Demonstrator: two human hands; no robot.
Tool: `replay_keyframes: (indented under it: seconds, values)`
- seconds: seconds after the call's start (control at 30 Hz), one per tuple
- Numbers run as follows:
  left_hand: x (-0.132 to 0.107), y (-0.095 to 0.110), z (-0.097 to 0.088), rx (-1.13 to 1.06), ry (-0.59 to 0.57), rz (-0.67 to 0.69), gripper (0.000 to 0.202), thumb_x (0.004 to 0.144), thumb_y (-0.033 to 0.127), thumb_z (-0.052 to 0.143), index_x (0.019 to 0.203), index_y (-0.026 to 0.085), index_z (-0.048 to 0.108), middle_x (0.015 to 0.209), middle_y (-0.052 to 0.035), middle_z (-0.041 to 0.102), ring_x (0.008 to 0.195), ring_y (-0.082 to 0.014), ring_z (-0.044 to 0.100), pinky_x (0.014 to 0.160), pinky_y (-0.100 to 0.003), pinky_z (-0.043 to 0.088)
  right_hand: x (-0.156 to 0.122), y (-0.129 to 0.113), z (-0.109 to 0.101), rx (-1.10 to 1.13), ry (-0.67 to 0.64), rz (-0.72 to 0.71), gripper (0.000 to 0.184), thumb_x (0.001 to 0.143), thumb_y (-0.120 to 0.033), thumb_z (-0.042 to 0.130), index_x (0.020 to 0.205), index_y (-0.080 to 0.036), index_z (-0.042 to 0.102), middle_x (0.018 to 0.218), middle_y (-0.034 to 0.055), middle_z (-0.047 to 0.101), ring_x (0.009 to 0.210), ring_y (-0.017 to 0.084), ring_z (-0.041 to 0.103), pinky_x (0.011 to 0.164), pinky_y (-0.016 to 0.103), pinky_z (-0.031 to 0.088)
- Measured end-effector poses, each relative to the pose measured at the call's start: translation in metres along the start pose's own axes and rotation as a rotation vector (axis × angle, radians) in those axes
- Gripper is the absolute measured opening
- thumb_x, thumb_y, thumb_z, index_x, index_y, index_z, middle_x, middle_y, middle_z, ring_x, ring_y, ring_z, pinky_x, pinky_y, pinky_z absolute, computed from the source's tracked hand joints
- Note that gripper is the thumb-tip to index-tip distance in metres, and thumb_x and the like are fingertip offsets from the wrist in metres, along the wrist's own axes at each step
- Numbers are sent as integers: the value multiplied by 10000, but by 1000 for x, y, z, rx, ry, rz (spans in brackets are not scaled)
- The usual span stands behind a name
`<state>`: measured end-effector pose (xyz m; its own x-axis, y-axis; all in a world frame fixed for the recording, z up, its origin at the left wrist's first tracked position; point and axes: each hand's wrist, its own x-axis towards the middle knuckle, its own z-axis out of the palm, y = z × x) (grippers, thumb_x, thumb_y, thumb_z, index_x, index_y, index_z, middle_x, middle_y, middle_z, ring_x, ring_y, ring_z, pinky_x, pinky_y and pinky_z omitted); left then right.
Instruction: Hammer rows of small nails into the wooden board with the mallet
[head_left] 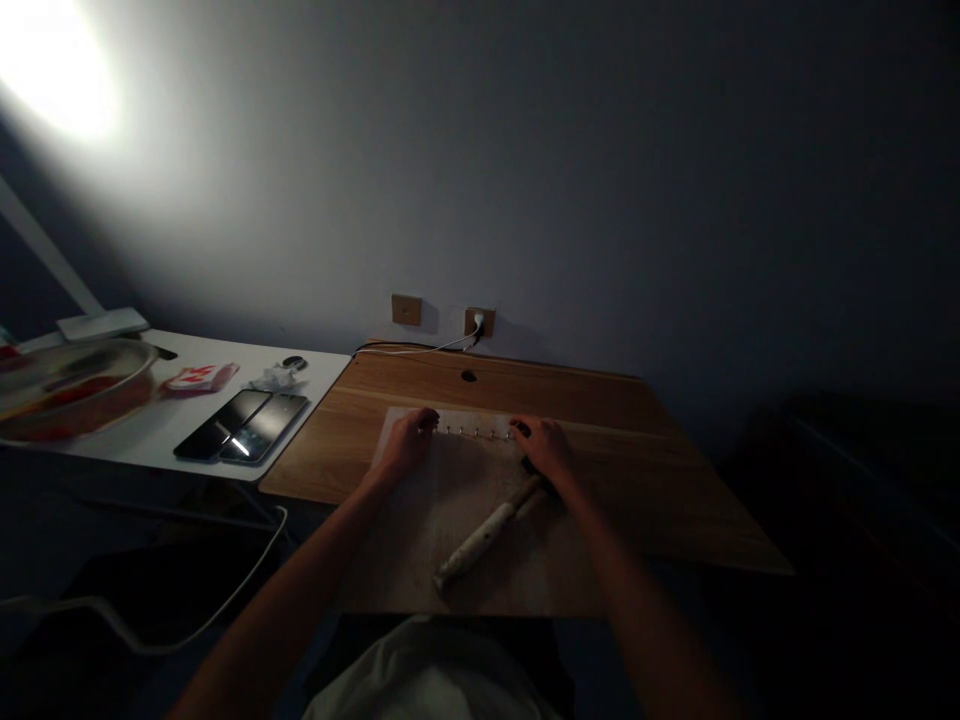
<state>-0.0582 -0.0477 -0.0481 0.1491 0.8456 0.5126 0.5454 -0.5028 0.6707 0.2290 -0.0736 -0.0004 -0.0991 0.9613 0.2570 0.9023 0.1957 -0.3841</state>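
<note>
A pale wooden board [450, 520] lies on the desk, with a row of several small nails [472, 432] standing along its far edge. My left hand [405, 445] rests at the left end of that row, fingertips against the first nails; dim light hides whether they pinch anything. My right hand [546, 450] sits at the row's right end, curled over the dark head of a wood-handled hammer [487, 535]. The worn handle runs down across the board toward me, its end resting on the board.
The board sits on a wooden desk [660, 480] with a round cable hole [469, 375]. To the left stands a white table [225, 430] holding two phones [240, 427], a red-and-white packet [201, 378] and a glass dish [75, 385]. A plugged-in wall socket [478, 322] feeds a white cable.
</note>
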Motion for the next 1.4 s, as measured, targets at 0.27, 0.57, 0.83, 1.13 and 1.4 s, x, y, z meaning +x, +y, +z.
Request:
replay_keyframes:
  seconds: [0.27,0.57,0.83,1.13,1.4]
  values:
    - [1,0,2,54,-40,-68,172,908,157,620,1012,182,755,919,-69,787,811,-188,724,781,-272,551,4,-6,-3,-28,-58,-31,213,960,-169,654,1116,-223,789,1116,77,816,1006,197,758,912,257,519]
    - [-6,4,1,201,-112,24,315,941,98,569,1159,201,772,1107,-95,791,1012,-220,739,941,-327,575,7,-17,-8,-115,-109,-7,215,975,-186,635,1133,-235,772,1093,84,821,1016,233,766,859,278,528]
    - [-7,13,-2,302,-164,-71,432,881,40,576,1261,174,732,1159,-110,777,1052,-229,736,980,-335,573,8,-22,-5,-185,-144,17,240,979,-213,648,1200,-246,735,1095,76,821,1018,215,762,852,258,515]
    - [-6,9,0,284,-148,-99,414,897,82,595,1278,172,729,1113,-130,784,990,-238,741,948,-349,577,6,-30,-6,-225,-163,18,233,973,-193,643,1186,-258,713,1096,115,812,1014,251,757,811,284,498]
    - [-4,5,1,186,-103,-73,307,941,125,592,1172,184,785,1134,-127,786,1024,-254,741,956,-363,571,8,-29,-4,-112,-167,-3,284,930,-70,597,1108,-250,726,1086,100,808,1013,228,746,829,262,482]
